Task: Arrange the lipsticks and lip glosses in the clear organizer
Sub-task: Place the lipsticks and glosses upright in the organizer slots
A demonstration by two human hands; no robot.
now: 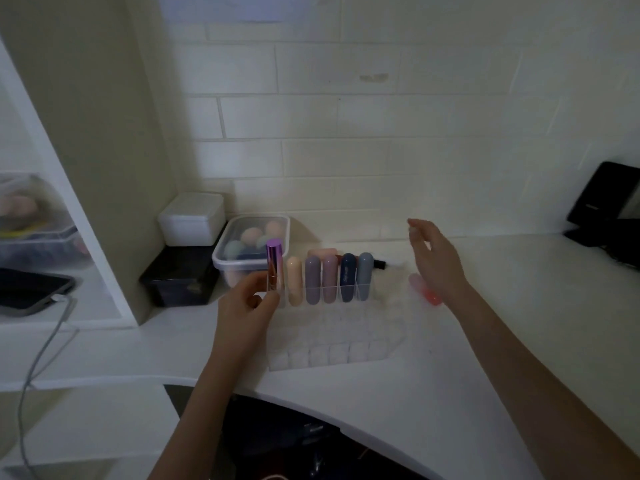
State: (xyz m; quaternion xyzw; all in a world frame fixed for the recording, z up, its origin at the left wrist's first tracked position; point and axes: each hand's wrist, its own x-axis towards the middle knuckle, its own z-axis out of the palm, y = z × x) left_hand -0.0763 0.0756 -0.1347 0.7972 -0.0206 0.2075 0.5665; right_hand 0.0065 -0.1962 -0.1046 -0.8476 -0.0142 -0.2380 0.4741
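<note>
1. Right now your left hand [254,301] has its fingers curled round the lower end of a purple-capped tube [274,268], which stands upright with its cap at the top and its long axis vertical.
2. That tube sits at the far-left end of the back row of the clear organizer [346,355], touching or just beside its left wall (whether its base is already seated in the cell, you cannot tell from here).
3. Beside it to the right, five capsule-shaped tubes stand upright in that same row: a peach tube [294,284], a grey-lilac tube [312,284], a mauve tube [329,282], a navy tube [348,280] and a blue-grey tube [364,278]. The nearer rows of cells look unfilled.
4. Your right hand [438,265] hangs above the counter [519,289] with fingers loose and spread, holding nothing.
5. What the next move likely turns on: a pink-red gloss [427,291] lies on its side just right of the organizer, partly hidden below your right hand. Its long axis runs from far-left to near-right. Your right hand is much the nearer one.
6. Behind the back row, a pink tube [322,252] and a dark tube [379,263] appear to lie flat.
</note>
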